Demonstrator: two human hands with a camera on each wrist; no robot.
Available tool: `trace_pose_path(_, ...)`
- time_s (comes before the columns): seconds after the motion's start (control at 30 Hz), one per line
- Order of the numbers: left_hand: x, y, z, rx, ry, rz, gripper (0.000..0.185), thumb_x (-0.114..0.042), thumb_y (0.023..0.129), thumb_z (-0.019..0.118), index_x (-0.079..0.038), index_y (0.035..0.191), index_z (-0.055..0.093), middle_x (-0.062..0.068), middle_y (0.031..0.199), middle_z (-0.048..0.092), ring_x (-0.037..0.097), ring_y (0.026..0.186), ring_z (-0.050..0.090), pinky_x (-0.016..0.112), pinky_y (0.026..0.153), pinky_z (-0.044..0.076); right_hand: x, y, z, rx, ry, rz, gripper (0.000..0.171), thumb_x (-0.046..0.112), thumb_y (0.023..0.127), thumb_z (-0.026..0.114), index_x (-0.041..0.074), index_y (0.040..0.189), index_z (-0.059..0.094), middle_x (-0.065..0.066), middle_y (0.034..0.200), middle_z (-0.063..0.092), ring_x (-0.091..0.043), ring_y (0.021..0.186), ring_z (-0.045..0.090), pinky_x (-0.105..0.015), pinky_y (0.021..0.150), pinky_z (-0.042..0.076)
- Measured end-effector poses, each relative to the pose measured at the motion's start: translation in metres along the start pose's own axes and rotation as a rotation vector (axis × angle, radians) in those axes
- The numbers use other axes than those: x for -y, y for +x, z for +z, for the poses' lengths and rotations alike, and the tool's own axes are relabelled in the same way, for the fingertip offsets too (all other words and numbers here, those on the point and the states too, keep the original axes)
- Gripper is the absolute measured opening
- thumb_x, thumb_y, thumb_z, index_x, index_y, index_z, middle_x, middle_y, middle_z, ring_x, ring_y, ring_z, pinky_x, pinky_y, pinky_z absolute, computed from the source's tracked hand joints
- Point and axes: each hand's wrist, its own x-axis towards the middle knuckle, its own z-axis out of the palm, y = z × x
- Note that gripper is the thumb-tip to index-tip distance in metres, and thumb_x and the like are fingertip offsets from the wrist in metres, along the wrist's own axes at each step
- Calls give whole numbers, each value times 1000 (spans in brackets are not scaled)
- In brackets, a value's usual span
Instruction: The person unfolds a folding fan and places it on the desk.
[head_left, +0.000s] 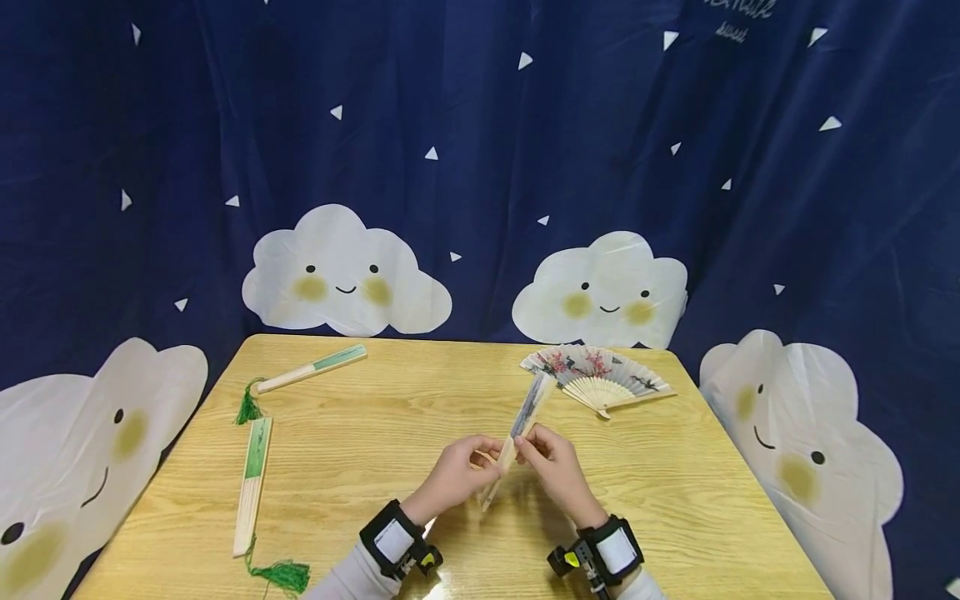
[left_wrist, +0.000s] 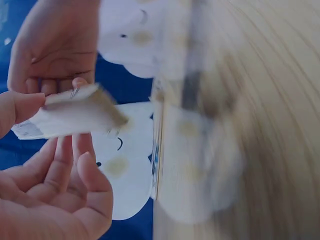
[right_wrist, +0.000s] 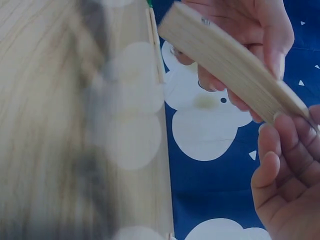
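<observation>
A folded hand fan (head_left: 525, 410) with pale wooden ribs and a grey-blue patterned leaf is held up at a tilt over the table's front part. My left hand (head_left: 463, 468) grips its lower, wooden part (right_wrist: 220, 52) between thumb and fingers. Slightly higher up, my right hand (head_left: 557, 468) pinches the fan where ribs meet leaf. Seen from the left wrist, the fan's wooden end (left_wrist: 85, 112) is foreshortened and a little blurred. The curled fingers of the right hand (left_wrist: 57, 45) lie just beyond it.
An open fan (head_left: 596, 379) with pink blossoms lies at the back right of the wooden table (head_left: 360, 442). Two folded fans with green leaves and tassels lie on the left, one (head_left: 315, 368) towards the back, the other (head_left: 252, 487) nearer. Behind hangs a blue curtain (head_left: 480, 108).
</observation>
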Motion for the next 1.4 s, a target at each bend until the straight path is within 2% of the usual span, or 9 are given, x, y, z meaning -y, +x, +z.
trace_pose_path(0.13, -3, 4, -5, 46, -152, -63, 36, -29, 95, 64, -10, 125, 65, 11, 118, 67, 15, 94, 64, 29, 78, 53, 6, -2, -4, 53, 13, -55, 21, 11, 96, 59, 0, 79, 60, -8, 71, 63, -2, 62, 54, -21, 58, 47)
trace_pose_path(0.23, -7, 6, -7, 40, -192, -75, 35, -30, 98, 58, -10, 126, 64, 11, 121, 66, 13, 96, 64, 32, 79, 53, 7, -3, -5, 86, 0, -98, 21, 11, 96, 60, 1, 77, 60, 0, 69, 62, -2, 60, 51, -20, 54, 44)
trace_pose_path(0.43, -9, 6, -9, 6, -177, -59, 30, -27, 99, 56, -5, 119, 63, 13, 113, 64, 12, 89, 60, 34, 76, 53, 8, -4, -5, 117, -51, -122, 22, 8, 96, 60, -2, 76, 61, -9, 68, 65, 2, 59, 48, -19, 51, 40)
trace_pose_path(0.63, -4, 3, -9, -51, -138, 10, 26, -26, 99, 57, -3, 112, 63, 12, 100, 66, 31, 85, 65, 31, 74, 55, 23, -7, -10, 118, -60, -77, 23, 7, 95, 60, -6, 77, 61, -22, 69, 64, 2, 57, 46, -18, 52, 39)
trace_pose_path(0.83, 3, 1, -10, -155, -149, 124, 16, -14, 95, 61, 2, 97, 61, 13, 85, 67, 38, 76, 67, 40, 69, 59, 39, -11, -18, 56, -46, -40, 23, 8, 96, 60, -5, 77, 60, -28, 72, 63, 2, 57, 47, -20, 52, 40)
trace_pose_path(0.97, 2, -1, -14, -183, -216, 61, 11, -7, 92, 62, 3, 96, 61, 18, 88, 67, 40, 77, 67, 43, 74, 59, 30, -10, -24, -10, -19, 14, 24, 9, 96, 60, -5, 76, 59, -28, 73, 63, -4, 57, 51, -21, 54, 43)
trace_pose_path(1.07, -1, -5, -18, -197, -268, 4, 16, -4, 91, 62, 5, 105, 61, 23, 94, 67, 32, 77, 68, 41, 76, 59, 13, -8, -29, -69, 15, 48, 26, 10, 96, 60, -4, 74, 57, -28, 73, 63, -12, 60, 56, -22, 57, 45)
trace_pose_path(1.23, -2, -10, -22, -210, -353, -29, 27, -1, 91, 61, 9, 116, 57, 27, 100, 66, 21, 77, 68, 37, 79, 59, -9, -7, -35, -166, 55, 63, 26, 12, 96, 61, -2, 75, 55, -24, 70, 63, -18, 62, 60, -25, 59, 48)
trace_pose_path(1.4, 2, -11, -23, -212, -391, -39, 31, -1, 91, 61, 9, 120, 55, 27, 106, 67, 16, 78, 69, 33, 81, 59, -18, -9, -42, -212, 108, 96, 26, 16, 96, 62, -5, 82, 56, -9, 70, 66, -25, 66, 63, -29, 64, 52)
